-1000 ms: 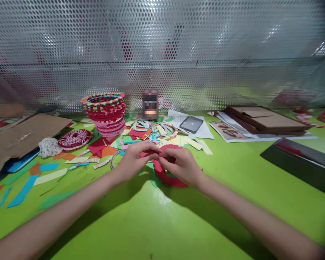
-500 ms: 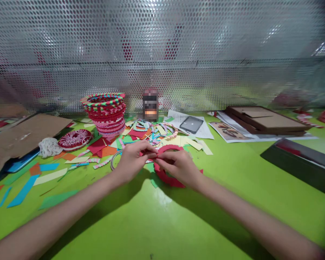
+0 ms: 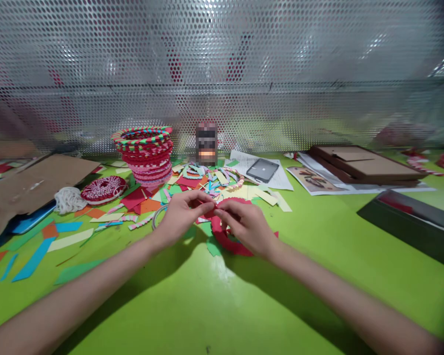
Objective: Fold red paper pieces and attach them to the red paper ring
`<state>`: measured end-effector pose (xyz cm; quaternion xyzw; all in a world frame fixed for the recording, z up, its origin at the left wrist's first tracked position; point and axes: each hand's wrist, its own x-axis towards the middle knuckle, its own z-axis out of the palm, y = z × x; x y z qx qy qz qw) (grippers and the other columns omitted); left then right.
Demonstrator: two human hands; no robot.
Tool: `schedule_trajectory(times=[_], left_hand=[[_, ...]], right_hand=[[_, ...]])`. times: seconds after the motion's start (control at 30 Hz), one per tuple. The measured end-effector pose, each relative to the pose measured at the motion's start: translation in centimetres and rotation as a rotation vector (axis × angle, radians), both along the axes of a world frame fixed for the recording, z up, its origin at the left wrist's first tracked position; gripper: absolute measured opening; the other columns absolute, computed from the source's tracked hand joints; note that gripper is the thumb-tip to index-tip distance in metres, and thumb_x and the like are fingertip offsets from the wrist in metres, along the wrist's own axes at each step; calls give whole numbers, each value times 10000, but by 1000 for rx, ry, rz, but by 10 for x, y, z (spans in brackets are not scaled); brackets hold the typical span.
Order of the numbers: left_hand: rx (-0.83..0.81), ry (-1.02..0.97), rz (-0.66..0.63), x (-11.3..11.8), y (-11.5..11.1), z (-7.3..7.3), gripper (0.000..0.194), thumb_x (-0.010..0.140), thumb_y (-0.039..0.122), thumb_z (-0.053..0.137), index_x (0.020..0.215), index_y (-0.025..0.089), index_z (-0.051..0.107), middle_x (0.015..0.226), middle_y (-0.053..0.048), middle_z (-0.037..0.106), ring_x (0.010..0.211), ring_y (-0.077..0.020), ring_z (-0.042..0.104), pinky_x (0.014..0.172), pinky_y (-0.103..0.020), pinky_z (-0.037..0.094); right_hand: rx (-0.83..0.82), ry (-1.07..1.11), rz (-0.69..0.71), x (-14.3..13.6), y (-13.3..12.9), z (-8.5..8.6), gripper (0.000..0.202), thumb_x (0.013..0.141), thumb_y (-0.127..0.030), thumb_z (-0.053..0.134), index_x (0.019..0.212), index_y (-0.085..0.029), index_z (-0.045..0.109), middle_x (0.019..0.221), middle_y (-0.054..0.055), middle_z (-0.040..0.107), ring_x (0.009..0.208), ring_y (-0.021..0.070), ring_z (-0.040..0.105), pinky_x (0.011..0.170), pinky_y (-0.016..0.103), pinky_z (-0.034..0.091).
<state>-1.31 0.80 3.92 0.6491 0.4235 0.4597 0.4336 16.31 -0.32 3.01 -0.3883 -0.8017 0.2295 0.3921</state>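
Observation:
My left hand (image 3: 181, 217) and my right hand (image 3: 248, 226) meet fingertip to fingertip over the middle of the table. Both are closed in a pinch on a small red paper piece (image 3: 209, 212), mostly covered by the fingers. A red scalloped ring (image 3: 230, 245) lies under and beside my right hand, partly hidden by it. Beyond the hands spreads a heap of cut paper scraps (image 3: 216, 187) in several colours. Behind my left hand, the edge of a thin grey ring (image 3: 156, 219) shows.
At the back left stand a stack of patterned rings (image 3: 144, 158), a red-white yarn disc (image 3: 104, 190) and white yarn (image 3: 69, 199). Cardboard (image 3: 40, 187) lies far left. A tablet (image 3: 262, 170) rests on paper; brown boxes (image 3: 370, 165) and a dark box (image 3: 410, 224) are right. Perforated metal (image 3: 222, 64) closes the back.
The fingers have shifted slightly around the red paper piece, and my right fingertips sit a little lower and more bent. The view has moved slightly; the things on the table stay in place.

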Motion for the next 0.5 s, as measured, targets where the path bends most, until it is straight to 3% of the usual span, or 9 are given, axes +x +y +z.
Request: schedule_trajectory(times=[0.23, 0.5], left_hand=[[-137, -149, -36, -3, 9, -10, 183, 639, 226, 770, 793, 148, 710, 746, -28, 722, 687, -161, 672, 716, -305, 525], [-216, -84, -28, -5, 8, -1, 203, 603, 259, 802, 752, 148, 720, 714, -34, 723, 676, -163, 651, 688, -296, 494]], right_hand=[[-146, 163, -81, 2, 4, 1, 189, 902, -249, 516, 769, -176, 627, 579, -12, 602, 490, 102, 490, 525, 234, 381], [-180, 168, -69, 3, 4, 1, 202, 896, -281, 531, 762, -174, 636, 576, -18, 592, 478, 96, 479, 504, 230, 380]])
